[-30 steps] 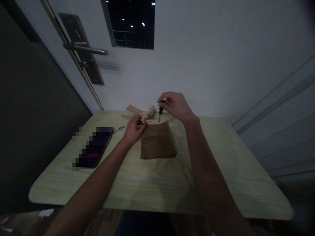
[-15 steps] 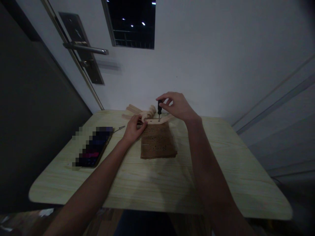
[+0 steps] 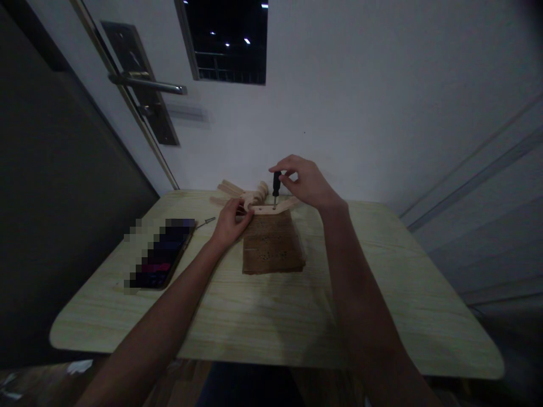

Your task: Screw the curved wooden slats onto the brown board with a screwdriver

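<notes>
In my right hand [image 3: 309,182], a small black-handled screwdriver [image 3: 277,183] is pinched between thumb and fingers, with one finger over the handle's end. Its tip meets a hole or screw head in a pale wooden bar [image 3: 267,210]. The bar lies across the far end of a brown slatted panel [image 3: 274,243] pierced with small holes. My left hand [image 3: 231,223] is closed on the bar's left end; some of its fingers are hidden. Behind it sit a rounded, ridged pale wooden part [image 3: 259,193] and several flat wooden strips [image 3: 231,187].
A phone [image 3: 163,254], partly blurred out, lies left of my left forearm. Beside it is a thin metal tool [image 3: 206,222]. The light wooden table [image 3: 382,316] stands against a white door [image 3: 360,102] with a lever handle [image 3: 148,83].
The screwdriver's handle has tilted slightly to the right, and my right fingers have shifted a little on it. My left hand and the bar have stayed in place.
</notes>
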Demonstrator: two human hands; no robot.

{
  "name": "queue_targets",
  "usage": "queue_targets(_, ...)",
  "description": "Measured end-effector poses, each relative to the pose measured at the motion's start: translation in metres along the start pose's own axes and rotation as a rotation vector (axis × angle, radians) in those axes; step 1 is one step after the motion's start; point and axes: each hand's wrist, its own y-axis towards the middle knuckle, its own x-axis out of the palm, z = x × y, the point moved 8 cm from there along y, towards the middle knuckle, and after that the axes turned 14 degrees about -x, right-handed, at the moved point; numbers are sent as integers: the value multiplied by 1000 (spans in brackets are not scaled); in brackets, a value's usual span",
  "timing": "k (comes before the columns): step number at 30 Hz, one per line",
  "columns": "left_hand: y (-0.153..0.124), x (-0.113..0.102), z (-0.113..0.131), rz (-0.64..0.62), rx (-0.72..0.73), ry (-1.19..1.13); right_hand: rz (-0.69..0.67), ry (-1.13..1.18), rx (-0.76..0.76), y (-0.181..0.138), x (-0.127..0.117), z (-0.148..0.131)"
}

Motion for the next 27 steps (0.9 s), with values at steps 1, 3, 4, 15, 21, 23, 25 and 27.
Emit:
queue_targets(1, 0, 0, 0, -1, 2, 2, -8, 6, 12, 0, 0, 1)
queue_targets(3, 0, 0, 1, -6, 1, 6, -27, 8, 56, -1, 1, 2)
queue_targets(4, 0, 0, 2, -8, 1, 9, -32, 4, 79, -1, 1, 2)
queue_targets(15, -1, -1, 2, -10, -5, -13, -8, -47, 73, 3, 0, 0)
queue_targets(21, -1, -1, 2, -16, -12, -8, 22, -1, 77, 2, -3, 0)
queue_targets(23, -1, -1, 2, -18, -19, 0, 9, 18, 111, 2, -2, 1)
queue_targets(25, -1, 0, 2, -17, -22, 6, 3, 14, 129, 3, -2, -1)
queue_targets(27, -1, -1, 2, -12, -19, 3, 9, -9, 125, 4, -4, -3)
